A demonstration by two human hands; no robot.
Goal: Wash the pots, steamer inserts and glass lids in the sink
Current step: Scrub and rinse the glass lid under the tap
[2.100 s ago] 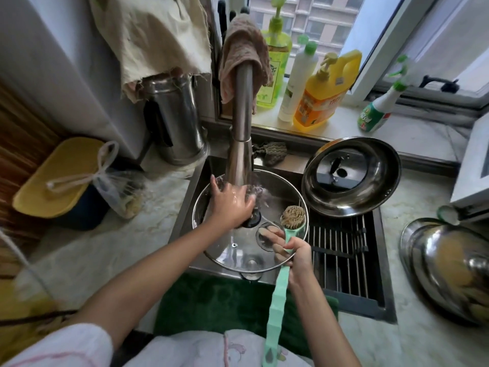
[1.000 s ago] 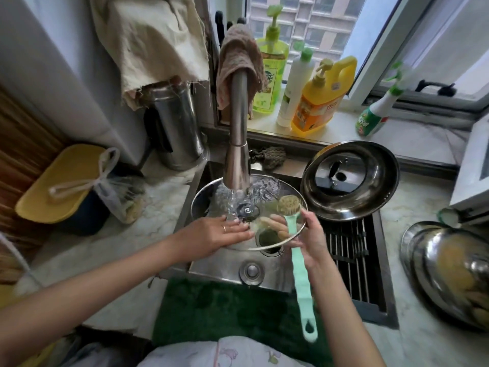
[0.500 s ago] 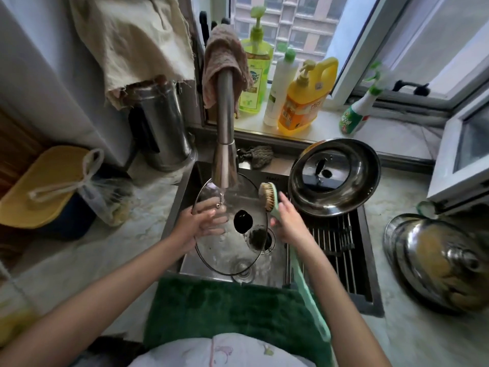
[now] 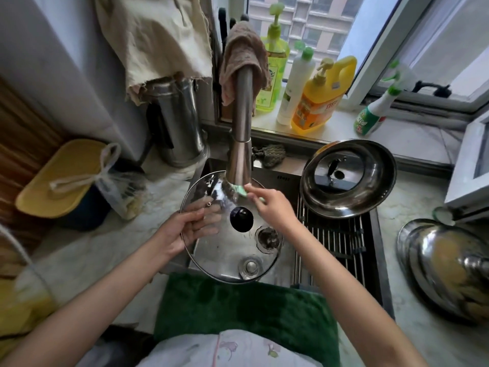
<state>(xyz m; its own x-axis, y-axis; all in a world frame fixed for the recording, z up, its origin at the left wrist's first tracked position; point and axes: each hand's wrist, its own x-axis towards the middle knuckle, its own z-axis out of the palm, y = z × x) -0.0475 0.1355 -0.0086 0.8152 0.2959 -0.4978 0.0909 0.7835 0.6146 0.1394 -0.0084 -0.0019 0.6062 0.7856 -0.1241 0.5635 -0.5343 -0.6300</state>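
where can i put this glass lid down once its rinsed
Bare rack bars in front of the steel bowl, and counter between that bowl and the domed lid. Crowded: the windowsill bottles and left counter by the yellow-lidded bin.

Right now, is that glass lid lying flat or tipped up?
Tipped up: the left hand holds the lid on edge, knob facing the camera.

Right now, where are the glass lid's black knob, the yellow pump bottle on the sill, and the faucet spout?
glass lid's black knob (image 4: 241,219), head view, centre of the knob.
yellow pump bottle (image 4: 317,104), head view, orange front label.
faucet spout (image 4: 242,123), head view, middle of the steel tube.
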